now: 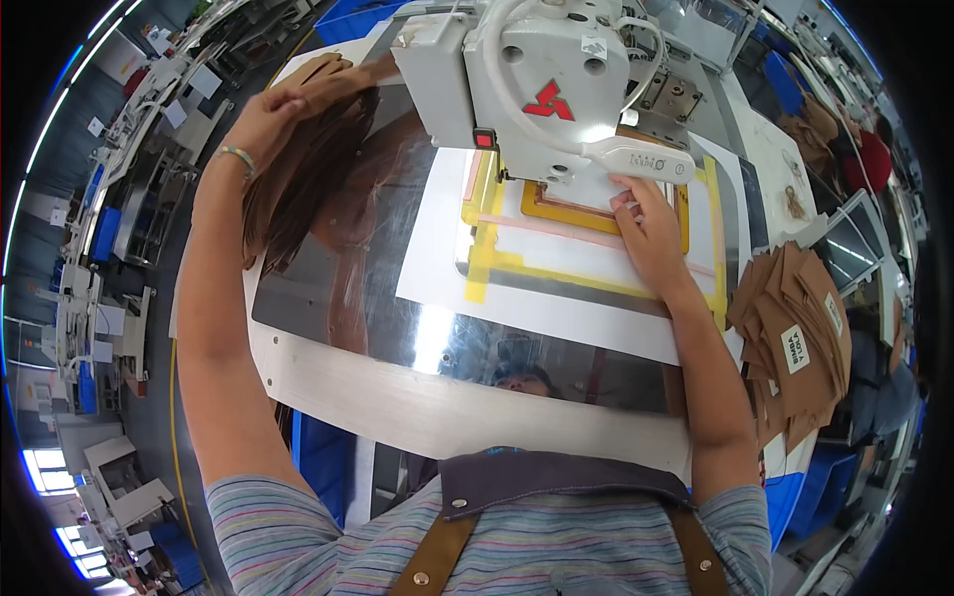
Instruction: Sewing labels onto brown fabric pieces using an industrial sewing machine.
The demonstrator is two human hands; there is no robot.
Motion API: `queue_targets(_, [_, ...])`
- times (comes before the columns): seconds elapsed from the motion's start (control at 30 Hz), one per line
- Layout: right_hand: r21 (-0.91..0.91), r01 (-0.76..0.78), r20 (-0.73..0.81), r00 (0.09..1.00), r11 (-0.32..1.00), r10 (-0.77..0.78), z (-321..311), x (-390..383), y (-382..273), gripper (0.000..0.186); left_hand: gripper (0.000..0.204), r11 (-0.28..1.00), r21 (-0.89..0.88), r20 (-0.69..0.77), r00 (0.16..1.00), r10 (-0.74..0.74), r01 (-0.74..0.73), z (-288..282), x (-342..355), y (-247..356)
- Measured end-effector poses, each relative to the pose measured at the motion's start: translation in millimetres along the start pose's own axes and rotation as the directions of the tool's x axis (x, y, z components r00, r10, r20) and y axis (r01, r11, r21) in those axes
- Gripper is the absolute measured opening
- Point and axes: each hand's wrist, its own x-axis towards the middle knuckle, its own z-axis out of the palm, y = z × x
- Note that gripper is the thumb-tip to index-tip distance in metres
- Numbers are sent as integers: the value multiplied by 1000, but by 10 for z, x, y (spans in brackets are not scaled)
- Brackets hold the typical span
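Observation:
At the upper left, my left hand grips a brown piece on a stack of flat brown pieces lying on the steel plate. My right hand is just under the white machine head, its fingers bent and slightly apart at the yellow-edged inner frame; whether the fingertips touch it is unclear. Around that frame are white sheets with yellow and pink tape strips. A small white controller on the head partly covers the area above my fingers.
A pile of brown pieces with white labels lies at the right. Blue bins stand below the table edge. The steel table front spans before my body. Other workbenches line the left; partly visible people are at the far right.

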Motion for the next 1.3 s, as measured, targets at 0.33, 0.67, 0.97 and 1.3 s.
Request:
queue_targets(0.33, [-88,153,-81,984,984,-160,-21,-64,84,29,36,797,492,118,933,339,-352,753,-1257,997])
queue_targets(0.67, [-226,676,363,727,701,-583,570,-27,-739,34,44,761,489,71,889,452,-426,1368,-2460,1238])
queue_targets(0.97, [-500,719,418,688,482,-593,976,281,-561,8,21,792,522,-113,896,430,-315,1092,-3083,728])
queue_targets(1.3, [-449,744,380,660,495,-648,833,161,-561,5,32,743,623,-96,919,382,-244,978,-2908,450])
